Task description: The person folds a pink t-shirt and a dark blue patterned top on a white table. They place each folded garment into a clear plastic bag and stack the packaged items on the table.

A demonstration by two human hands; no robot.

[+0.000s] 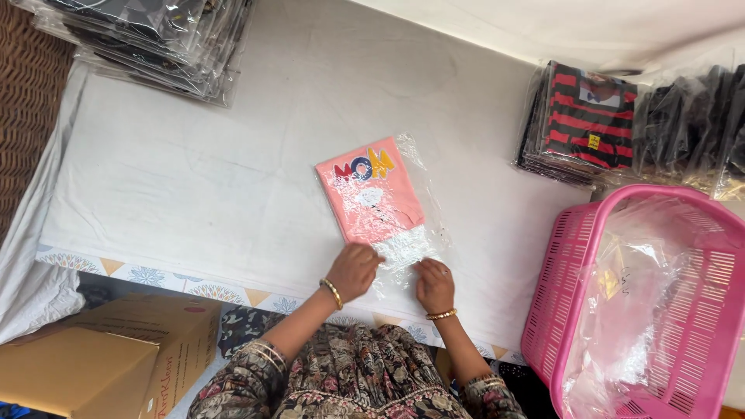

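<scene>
We pressed our left hand (353,271) and right hand (434,285), 2 closed fists gripping nothing, on the near end of the bagged pink shirt (371,198). Its long axis ran away from us across the white table (194,178), tilted slightly left, both hands equally near.

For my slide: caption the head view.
Both hands, left and right, press a bagged pink shirt on the white table.

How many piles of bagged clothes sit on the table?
3: one pile top left, a striped pile top right, a dark pile beside it. More may lie outside the picture.
</scene>
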